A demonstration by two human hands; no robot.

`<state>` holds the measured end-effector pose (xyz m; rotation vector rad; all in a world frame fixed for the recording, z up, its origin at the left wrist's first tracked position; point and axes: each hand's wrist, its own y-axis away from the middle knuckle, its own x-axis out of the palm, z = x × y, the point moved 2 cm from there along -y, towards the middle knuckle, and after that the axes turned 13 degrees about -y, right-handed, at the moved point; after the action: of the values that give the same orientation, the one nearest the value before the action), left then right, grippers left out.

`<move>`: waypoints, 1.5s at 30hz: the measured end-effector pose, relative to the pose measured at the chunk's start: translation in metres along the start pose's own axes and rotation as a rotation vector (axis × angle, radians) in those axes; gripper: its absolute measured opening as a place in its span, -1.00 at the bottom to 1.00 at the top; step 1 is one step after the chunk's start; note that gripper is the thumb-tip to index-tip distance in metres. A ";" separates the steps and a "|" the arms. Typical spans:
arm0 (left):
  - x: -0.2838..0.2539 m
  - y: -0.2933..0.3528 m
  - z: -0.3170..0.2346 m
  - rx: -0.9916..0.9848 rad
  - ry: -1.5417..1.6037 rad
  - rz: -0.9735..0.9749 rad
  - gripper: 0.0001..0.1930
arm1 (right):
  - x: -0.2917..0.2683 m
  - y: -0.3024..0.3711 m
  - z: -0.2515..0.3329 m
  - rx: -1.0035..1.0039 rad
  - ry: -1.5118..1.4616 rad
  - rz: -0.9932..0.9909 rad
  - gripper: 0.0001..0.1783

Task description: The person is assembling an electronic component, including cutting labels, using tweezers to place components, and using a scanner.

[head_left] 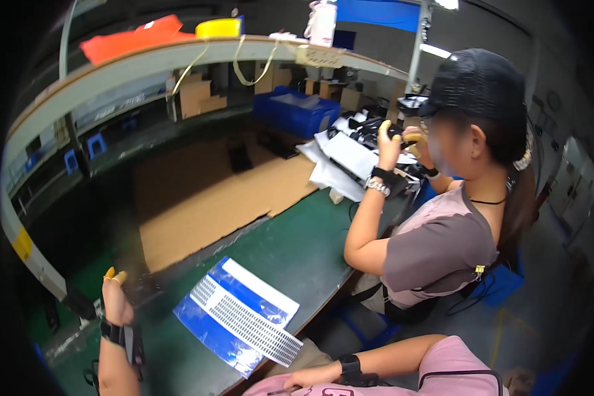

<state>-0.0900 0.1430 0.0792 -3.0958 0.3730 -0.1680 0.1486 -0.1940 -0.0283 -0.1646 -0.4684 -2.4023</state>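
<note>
My left hand (117,302) is raised over the left part of the green table, yellow covers on its fingertips. Blur around the fingers hides whether anything is between them. A dark band wraps that wrist. Low against my pink shirt, my right hand (313,375) is closed, with a thin dark thing at its fingertips that is too small to name. Between the hands lies a blue-and-white sheet (208,328) at the table's near edge. Across it lies a white strip (261,325) with rows of small dark labels, its end jutting past the edge.
Brown cardboard (224,198) covers the table's middle. At right, a co-worker in a black cap (478,99) holds up a dark item beside piled white packing (350,155). A blue bin (297,109) stands behind. An overhead shelf (138,56) spans the far side.
</note>
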 end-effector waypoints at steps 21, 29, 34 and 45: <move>0.026 0.262 0.008 -0.324 -0.748 0.862 -0.70 | -0.017 -0.061 -0.006 -0.426 0.410 0.068 -0.80; 0.021 0.275 0.043 -0.398 -0.682 0.993 -0.73 | -0.001 -0.051 -0.001 -0.378 0.498 0.136 -0.67; 0.019 0.291 0.040 -0.334 -0.685 1.144 -0.74 | 0.005 -0.049 -0.005 -0.011 0.513 0.220 -0.69; 0.016 0.076 -0.047 0.221 -1.400 -0.037 -0.71 | -0.036 0.012 -0.018 0.168 -0.301 0.164 -0.75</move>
<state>-0.0974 0.0653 0.1251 -2.2233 0.1754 1.6470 0.1842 -0.1880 -0.0499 -0.4755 -0.7610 -2.1734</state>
